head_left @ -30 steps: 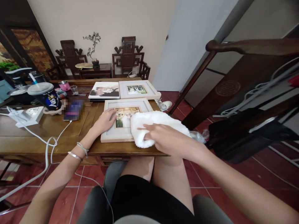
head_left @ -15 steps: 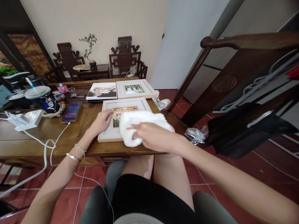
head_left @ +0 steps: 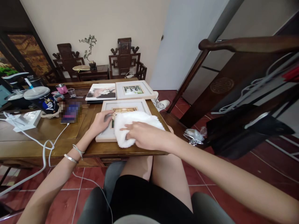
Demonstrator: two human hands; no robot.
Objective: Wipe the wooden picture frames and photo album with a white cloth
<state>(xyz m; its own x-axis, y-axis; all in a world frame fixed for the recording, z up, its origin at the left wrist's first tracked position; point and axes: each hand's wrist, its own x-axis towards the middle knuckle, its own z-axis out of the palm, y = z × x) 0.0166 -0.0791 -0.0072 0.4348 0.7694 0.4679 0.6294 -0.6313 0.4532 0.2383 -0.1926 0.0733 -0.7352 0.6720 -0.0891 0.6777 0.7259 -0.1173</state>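
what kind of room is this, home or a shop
Most likely a home living or sitting room. Carved wooden armchairs flank a side table holding a potted plant, and the wooden table carries framed photos, a lidded drink cup and a power strip.

A fluffy white cloth [head_left: 137, 121] lies on a matt pale wooden frame [head_left: 105, 137], over a smooth brown wooden table [head_left: 35, 137].
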